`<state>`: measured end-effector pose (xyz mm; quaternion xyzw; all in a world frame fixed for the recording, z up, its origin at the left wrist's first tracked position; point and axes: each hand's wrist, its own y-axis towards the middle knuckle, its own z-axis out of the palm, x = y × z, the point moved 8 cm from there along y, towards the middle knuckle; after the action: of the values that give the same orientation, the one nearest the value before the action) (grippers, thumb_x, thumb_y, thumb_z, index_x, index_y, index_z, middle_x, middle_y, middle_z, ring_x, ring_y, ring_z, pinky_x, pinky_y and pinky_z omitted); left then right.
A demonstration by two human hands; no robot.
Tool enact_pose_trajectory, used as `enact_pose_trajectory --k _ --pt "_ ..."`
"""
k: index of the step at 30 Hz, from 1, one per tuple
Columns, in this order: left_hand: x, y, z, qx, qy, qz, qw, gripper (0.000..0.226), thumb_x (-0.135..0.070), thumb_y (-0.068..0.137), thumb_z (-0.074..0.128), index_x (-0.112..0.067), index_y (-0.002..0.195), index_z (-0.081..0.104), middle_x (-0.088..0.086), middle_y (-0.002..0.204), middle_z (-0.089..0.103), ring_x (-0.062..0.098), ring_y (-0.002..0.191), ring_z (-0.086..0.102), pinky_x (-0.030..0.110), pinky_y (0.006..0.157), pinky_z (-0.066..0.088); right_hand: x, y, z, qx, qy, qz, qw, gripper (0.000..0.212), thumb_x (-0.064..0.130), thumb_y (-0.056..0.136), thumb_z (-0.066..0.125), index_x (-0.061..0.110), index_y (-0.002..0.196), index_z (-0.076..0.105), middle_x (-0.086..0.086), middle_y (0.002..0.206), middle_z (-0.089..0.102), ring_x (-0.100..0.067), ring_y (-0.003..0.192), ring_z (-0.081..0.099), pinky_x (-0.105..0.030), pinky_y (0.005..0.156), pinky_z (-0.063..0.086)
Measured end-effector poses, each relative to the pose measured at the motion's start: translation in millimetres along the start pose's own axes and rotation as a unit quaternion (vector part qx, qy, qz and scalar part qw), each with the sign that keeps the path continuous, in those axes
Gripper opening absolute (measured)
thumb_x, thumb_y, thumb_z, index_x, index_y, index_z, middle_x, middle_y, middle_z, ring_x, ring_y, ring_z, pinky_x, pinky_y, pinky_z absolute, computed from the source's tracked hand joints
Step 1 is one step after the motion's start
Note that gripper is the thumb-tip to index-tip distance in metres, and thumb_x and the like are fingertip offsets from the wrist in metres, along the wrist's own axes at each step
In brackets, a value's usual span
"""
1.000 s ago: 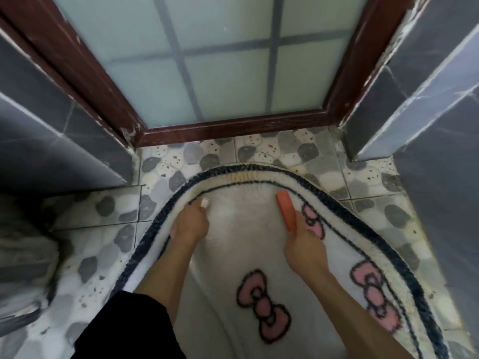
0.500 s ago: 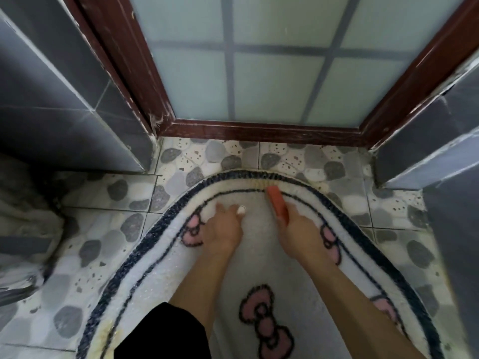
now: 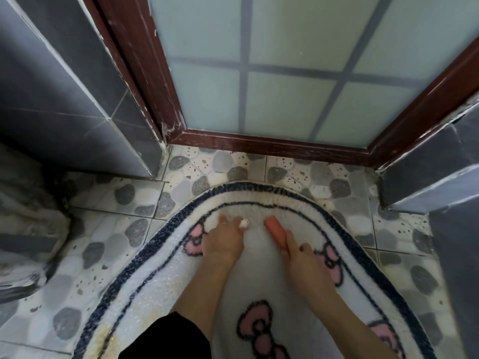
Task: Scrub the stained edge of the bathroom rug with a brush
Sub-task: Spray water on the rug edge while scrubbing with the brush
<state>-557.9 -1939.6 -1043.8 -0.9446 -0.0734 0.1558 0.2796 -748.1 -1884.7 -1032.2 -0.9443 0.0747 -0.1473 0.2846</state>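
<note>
R hand (image 3: 303,260) grips smooth orange brush (image 3: 275,230) on fluffy white oval rug (image 3: 248,278) w/ navy border; L hand (image 3: 223,244) presses pile, fingers straight.

The rug (image 3: 160,294) lies on the floor (image 3: 103,229) before you, its far edge near the door (image 3: 272,145). Your left hand (image 3: 223,244) rests on the rug, left of the brush (image 3: 276,230), which your right hand (image 3: 308,268) holds against the rug.
</note>
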Motion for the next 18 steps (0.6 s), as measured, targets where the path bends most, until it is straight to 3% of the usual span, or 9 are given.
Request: enact_pose_trajectory --k 4,8,12,15,18 --pt "-3.2 3.3 -0.1 0.009 -0.001 -0.009 1.000 0.041 -0.043 0.108 0.029 -0.041 0.147 0.039 0.009 0.158 0.032 0.033 0.125 0.055 0.042 0.097 0.044 17.8 51.4 -30.7 -0.091 0.006 -0.020 0.996 0.058 0.031 0.106 0.034 0.031 0.159 0.011 -0.018 0.139 0.047 -0.035 0.114 0.055 -0.041 0.096 0.047" --pt "-2.3 3.0 -2.5 0.021 0.005 -0.015 1.000 0.040 -0.042 0.109 0.029 -0.041 0.147 0.040 0.009 0.153 0.039 0.032 0.124 0.055 0.039 0.093 0.044 23.7 51.8 -20.6 -0.057 0.090 -0.010 0.994 0.064 0.033 0.103 0.039 0.027 0.159 0.008 -0.017 0.127 0.052 -0.034 0.106 0.057 -0.040 0.089 0.047" --pt "-3.1 1.1 -8.1 0.015 -0.025 -0.007 1.000 0.041 -0.047 0.108 0.028 -0.040 0.145 0.044 0.008 0.149 0.044 0.032 0.125 0.054 0.041 0.097 0.044 -18.1 21.7 -28.8 -0.120 0.182 0.070 0.973 0.060 0.031 0.107 0.032 0.018 0.161 0.008 -0.023 0.150 0.040 -0.039 0.130 0.045 -0.045 0.109 0.034" --pt "16.7 -7.0 -18.4 -0.031 -0.090 -0.061 0.994 0.044 -0.049 0.108 0.022 -0.036 0.146 0.043 0.008 0.145 0.052 0.032 0.126 0.054 0.046 0.101 0.042 9.1 41.8 -17.7 -0.099 0.193 0.110 0.970 0.065 0.024 0.104 0.036 0.014 0.160 0.004 -0.027 0.135 0.050 -0.040 0.113 0.055 -0.041 0.095 0.046" --pt "49.3 -9.5 -22.8 -0.051 -0.099 -0.111 0.988 0.047 -0.051 0.108 0.020 -0.039 0.148 0.040 0.009 0.147 0.052 0.034 0.126 0.054 0.048 0.102 0.041 67.7 41.1 6.3 -0.046 0.157 0.019 0.986 0.066 0.025 0.100 0.040 0.021 0.158 0.009 -0.019 0.119 0.054 -0.035 0.095 0.057 -0.035 0.080 0.045"
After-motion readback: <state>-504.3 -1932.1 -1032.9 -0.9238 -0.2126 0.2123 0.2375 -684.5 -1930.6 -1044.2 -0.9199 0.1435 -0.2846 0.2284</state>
